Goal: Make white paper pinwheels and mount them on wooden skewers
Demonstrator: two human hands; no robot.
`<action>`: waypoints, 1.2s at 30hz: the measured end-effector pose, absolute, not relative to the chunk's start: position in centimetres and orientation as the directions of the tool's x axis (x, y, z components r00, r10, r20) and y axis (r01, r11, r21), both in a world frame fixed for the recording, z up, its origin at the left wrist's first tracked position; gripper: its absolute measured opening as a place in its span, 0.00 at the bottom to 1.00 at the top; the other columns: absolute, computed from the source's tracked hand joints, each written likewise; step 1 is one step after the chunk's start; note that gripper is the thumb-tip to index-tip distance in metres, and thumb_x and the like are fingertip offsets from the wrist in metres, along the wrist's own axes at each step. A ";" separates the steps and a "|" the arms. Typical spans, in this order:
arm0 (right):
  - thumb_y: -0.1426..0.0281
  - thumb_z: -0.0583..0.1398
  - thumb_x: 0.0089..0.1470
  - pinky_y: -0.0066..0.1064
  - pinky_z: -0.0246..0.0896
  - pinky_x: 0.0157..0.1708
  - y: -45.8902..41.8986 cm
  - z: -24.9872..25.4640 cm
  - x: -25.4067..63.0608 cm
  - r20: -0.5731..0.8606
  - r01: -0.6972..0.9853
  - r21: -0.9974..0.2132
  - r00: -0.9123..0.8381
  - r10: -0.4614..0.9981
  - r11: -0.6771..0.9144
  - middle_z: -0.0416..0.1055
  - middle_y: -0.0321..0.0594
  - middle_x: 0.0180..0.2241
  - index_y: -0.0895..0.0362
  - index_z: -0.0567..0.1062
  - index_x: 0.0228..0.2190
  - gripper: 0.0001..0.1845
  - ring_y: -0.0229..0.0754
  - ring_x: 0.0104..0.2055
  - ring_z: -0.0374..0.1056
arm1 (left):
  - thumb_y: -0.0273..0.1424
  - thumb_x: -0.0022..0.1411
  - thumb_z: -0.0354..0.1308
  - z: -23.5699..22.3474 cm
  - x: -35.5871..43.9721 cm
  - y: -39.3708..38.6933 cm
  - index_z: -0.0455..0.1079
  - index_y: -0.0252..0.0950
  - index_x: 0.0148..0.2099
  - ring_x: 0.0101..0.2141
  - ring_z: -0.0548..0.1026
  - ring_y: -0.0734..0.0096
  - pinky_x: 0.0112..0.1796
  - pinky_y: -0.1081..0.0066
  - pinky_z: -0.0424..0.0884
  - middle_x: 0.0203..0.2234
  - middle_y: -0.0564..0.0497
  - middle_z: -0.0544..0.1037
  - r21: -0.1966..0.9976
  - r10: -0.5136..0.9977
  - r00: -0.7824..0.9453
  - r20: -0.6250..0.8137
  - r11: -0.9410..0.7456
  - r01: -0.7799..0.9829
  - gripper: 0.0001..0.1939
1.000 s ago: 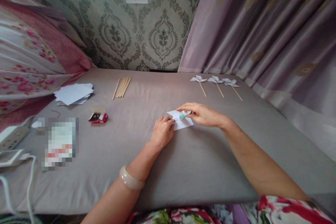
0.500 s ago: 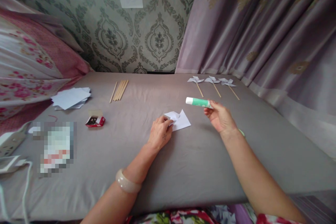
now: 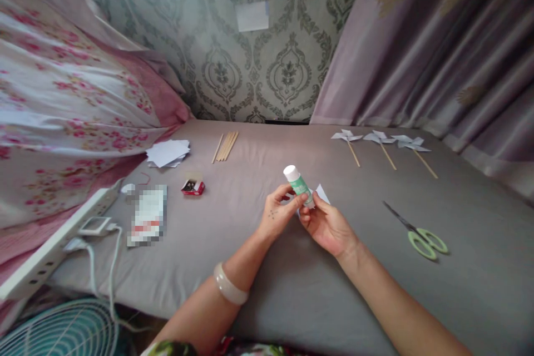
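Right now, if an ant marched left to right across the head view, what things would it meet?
White plastic power strip → stack of white paper → pale wooden sticks → green-and-white glue stick → leftmost white paper pinwheel → metal scissors with green handles.

Green-white glue stick (image 3: pixel 298 185) tilted upward before partly hidden white paper (image 3: pixel 322 194).

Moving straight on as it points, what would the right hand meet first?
Most likely the glue stick, its lower end at the fingertips of the right hand; the left hand is close, and this view leaves depth order unclear.
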State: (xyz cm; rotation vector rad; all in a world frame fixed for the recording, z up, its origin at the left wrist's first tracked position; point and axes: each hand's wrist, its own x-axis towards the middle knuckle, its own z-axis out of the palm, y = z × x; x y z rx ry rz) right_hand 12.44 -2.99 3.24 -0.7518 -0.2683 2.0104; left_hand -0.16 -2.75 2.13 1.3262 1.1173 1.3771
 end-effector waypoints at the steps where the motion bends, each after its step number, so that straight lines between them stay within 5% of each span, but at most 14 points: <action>1: 0.70 0.63 0.55 0.18 0.65 0.18 -3.1 3.1 12.4 -0.402 -0.679 -0.506 -0.361 0.842 -0.532 0.72 0.34 0.24 0.58 0.75 0.32 0.04 0.31 0.21 0.66 | 0.40 0.53 0.63 2.1 -0.2 -2.8 0.76 0.35 0.39 0.33 0.72 0.69 0.36 0.70 0.67 0.33 0.49 0.78 0.984 0.984 -0.033 0.176 -0.177 -0.036 0.15; 7: 0.60 0.71 0.40 0.18 0.56 0.15 -3.1 3.5 13.7 -0.313 -0.389 -0.838 -0.230 0.921 -0.382 0.73 0.33 0.29 0.58 0.78 0.31 0.18 0.26 0.18 0.59 | 0.40 0.50 0.66 2.4 -1.3 -2.3 0.77 0.34 0.41 0.30 0.71 0.72 0.34 0.70 0.66 0.31 0.49 0.79 0.976 0.972 -0.104 0.211 -0.215 -0.028 0.17; 13: 0.55 0.70 0.39 0.22 0.61 0.24 -1.9 3.7 16.4 -0.142 -0.203 -0.967 -0.074 0.987 -0.154 0.75 0.38 0.36 0.55 0.79 0.32 0.20 0.30 0.25 0.63 | 0.37 0.51 0.64 2.9 -5.7 -0.5 0.74 0.35 0.43 0.34 0.73 0.69 0.38 0.69 0.66 0.32 0.49 0.78 0.926 0.848 -0.387 0.362 -0.280 0.254 0.17; 18: 0.53 0.67 0.43 0.33 0.64 0.43 -1.5 2.6 18.3 0.000 -0.070 -0.998 0.007 1.000 0.001 0.78 0.41 0.37 0.53 0.81 0.32 0.18 0.41 0.37 0.70 | 0.38 0.52 0.62 3.5 -8.2 -0.2 0.73 0.37 0.43 0.36 0.74 0.68 0.42 0.66 0.65 0.33 0.51 0.78 0.874 0.771 -0.482 0.415 -0.192 0.446 0.16; 24: 0.56 0.64 0.48 0.43 0.55 0.57 -1.3 1.9 19.4 0.100 0.114 -0.989 0.087 0.991 0.090 0.77 0.41 0.43 0.52 0.81 0.34 0.15 0.48 0.51 0.68 | 0.37 0.50 0.61 3.7 -10.3 -0.5 0.72 0.37 0.42 0.36 0.72 0.66 0.40 0.67 0.66 0.35 0.50 0.78 0.815 0.736 -0.541 0.406 -0.024 0.579 0.16; 29: 0.55 0.62 0.50 0.47 0.55 0.57 -0.8 0.9 20.1 0.197 0.293 -0.946 0.168 0.966 0.142 0.77 0.45 0.42 0.55 0.81 0.34 0.18 0.51 0.50 0.69 | 0.35 0.48 0.59 3.0 -12.8 -0.4 0.72 0.35 0.42 0.33 0.74 0.67 0.35 0.71 0.67 0.34 0.49 0.78 0.846 0.747 -0.616 0.248 0.143 0.514 0.17; 36: 0.54 0.60 0.48 0.46 0.61 0.52 -0.6 0.3 20.1 0.155 0.360 -0.929 0.163 0.974 0.087 0.78 0.46 0.40 0.56 0.81 0.34 0.20 0.52 0.47 0.71 | 0.34 0.49 0.59 3.1 -13.7 -0.5 0.73 0.34 0.43 0.35 0.75 0.64 0.36 0.70 0.67 0.37 0.46 0.80 0.801 0.691 -0.700 0.180 0.310 0.512 0.18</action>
